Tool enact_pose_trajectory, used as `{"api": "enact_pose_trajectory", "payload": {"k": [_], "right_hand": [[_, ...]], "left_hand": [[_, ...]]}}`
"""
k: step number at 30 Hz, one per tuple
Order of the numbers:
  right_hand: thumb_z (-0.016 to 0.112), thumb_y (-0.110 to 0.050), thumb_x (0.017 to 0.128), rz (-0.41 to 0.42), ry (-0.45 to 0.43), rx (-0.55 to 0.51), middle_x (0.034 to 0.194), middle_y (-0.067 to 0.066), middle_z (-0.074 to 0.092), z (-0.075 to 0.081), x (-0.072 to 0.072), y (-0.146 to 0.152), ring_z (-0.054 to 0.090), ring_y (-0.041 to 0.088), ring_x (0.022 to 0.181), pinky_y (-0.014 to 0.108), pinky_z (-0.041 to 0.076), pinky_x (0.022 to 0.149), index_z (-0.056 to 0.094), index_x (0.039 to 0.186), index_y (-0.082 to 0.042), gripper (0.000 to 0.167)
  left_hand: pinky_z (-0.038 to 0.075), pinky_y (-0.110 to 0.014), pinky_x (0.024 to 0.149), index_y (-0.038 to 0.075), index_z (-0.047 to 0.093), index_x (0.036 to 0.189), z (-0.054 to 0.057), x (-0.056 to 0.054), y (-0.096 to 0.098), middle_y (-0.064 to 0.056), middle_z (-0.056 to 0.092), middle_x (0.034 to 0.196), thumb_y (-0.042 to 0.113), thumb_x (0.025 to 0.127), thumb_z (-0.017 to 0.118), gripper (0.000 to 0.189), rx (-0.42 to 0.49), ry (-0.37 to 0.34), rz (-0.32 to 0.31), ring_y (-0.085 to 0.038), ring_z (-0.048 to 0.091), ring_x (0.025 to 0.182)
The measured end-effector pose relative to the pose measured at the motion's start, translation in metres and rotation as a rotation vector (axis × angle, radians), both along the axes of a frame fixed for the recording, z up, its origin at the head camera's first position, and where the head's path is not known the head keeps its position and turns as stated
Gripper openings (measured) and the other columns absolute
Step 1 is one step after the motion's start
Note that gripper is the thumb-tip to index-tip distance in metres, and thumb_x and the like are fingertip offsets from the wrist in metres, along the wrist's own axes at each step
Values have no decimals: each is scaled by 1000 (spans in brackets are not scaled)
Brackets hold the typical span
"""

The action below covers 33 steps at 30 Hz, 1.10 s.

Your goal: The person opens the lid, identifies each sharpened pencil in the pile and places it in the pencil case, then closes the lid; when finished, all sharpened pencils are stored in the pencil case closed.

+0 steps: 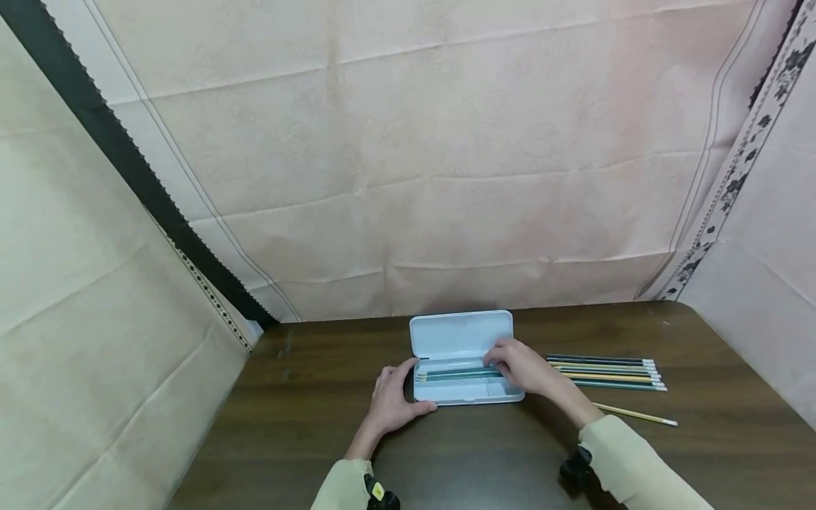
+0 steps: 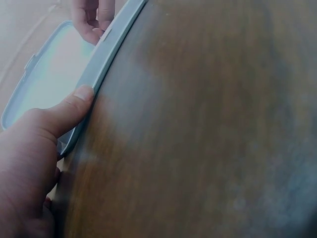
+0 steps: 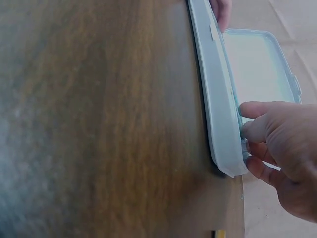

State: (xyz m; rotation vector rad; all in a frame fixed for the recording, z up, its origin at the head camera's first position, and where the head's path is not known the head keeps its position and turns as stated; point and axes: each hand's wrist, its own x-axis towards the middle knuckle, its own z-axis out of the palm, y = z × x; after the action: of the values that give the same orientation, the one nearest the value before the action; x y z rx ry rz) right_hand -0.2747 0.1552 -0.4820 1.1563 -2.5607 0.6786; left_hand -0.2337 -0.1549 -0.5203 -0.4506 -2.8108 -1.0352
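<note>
A light blue pencil case lies open on the table, its lid tipped back toward the cloth wall. Several green pencils lie lengthwise inside. My left hand grips the case's left end, thumb at the front edge and fingers at the rear; the left wrist view shows that thumb pressing the rim. Inside the case's right half, my right hand has curled fingers around the ends of the green pencils, which it covers. In the right wrist view its fingertips dip behind the front wall.
Right of the case lies a row of dark green and yellow pencils with white ends. One yellow pencil lies apart, nearer me. The brown wooden table meets pale hanging cloth at its back edge and sides.
</note>
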Motion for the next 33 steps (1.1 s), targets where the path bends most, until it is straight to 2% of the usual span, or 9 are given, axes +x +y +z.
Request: {"api": "enact_pose_trajectory", "payload": {"k": [5,8,11,14,22,29,33], "right_hand": [[72,10,85,-12,32,-32,92,5,64,6,0,3,58,17,82,38,54,77,76,97,-4,19],[70,11,85,-53,17,-53,94,4,64,13,2,11,57,18,84,38,53,77,75,97,-4,19],[69,11,86,-92,-13,-86,95,3,65,20,6,25,57,15,83,36,53,74,75,99,-3,20],[68,13,85,-94,1,-119,91,4,65,22,9,46,55,11,75,31,51,66,74,99,-2,21],[72,19,75,-70,116,-138,84,-1,62,16,29,115,49,2,70,27,45,57,72,93,-4,30],[77,19,70,-177,114,-140,85,-6,63,10,49,157,52,2,72,26,46,58,73,90,-11,36],[79,19,67,-220,111,-123,83,-9,61,3,57,175,49,0,70,26,44,56,72,89,-13,40]], "left_hand": [[39,-49,94,18,46,149,1,-1,0,-5,53,136,53,74,85,92,4,-1,-4,-25,42,117],[39,-49,95,19,46,149,1,-2,0,-5,53,135,53,73,85,92,2,-8,2,-25,42,117],[39,-49,95,18,45,150,2,-2,0,-5,53,135,53,73,85,93,1,-13,7,-25,41,117],[39,-49,95,18,45,150,3,-2,0,-5,53,135,53,73,85,93,-1,-15,9,-26,41,118],[39,-49,95,18,45,150,5,-2,-2,-6,52,136,54,74,84,93,-2,-17,9,-25,41,118],[38,-49,95,19,45,150,2,-2,-2,-4,53,138,56,74,84,93,-11,-17,7,-24,41,118],[39,-49,95,18,45,150,2,-2,0,-5,53,137,56,74,84,93,-5,-15,-4,-25,41,118]]}}
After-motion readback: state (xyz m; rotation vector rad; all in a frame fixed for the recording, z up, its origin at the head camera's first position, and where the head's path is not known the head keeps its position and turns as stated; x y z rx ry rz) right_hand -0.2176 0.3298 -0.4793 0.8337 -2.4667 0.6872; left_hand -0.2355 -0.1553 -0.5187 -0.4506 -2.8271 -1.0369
